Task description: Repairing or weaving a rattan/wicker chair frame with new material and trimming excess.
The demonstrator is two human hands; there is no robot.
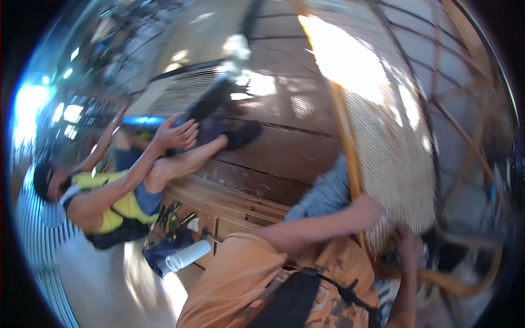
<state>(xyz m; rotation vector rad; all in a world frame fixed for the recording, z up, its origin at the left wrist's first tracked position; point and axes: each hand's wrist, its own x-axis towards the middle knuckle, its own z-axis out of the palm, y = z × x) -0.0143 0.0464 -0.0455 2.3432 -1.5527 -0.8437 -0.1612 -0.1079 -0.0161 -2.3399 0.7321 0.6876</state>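
A long woven cane panel (pixel 396 158) in a wooden frame (pixel 343 120) leans along my right side, its upper part washed out by bright light. My left hand (pixel 371 209) is bent over the frame's lower end; its fingers are hidden behind the wrist and the rail. Close to the panel's bottom edge is my right hand (pixel 406 246), smeared by motion. Whether it grips the cane or anything else cannot be made out. A curved wooden piece (pixel 465 287) runs beneath and beyond the right hand.
At left sits another person (pixel 112 199) in a yellow top, arms stretched toward a second woven panel (pixel 186 87). Between us are several hand tools (pixel 175 221), a dark bag (pixel 158 254) and a white cylinder (pixel 187 256) on a wooden bench. Brown floor planks (pixel 284 158) lie ahead.
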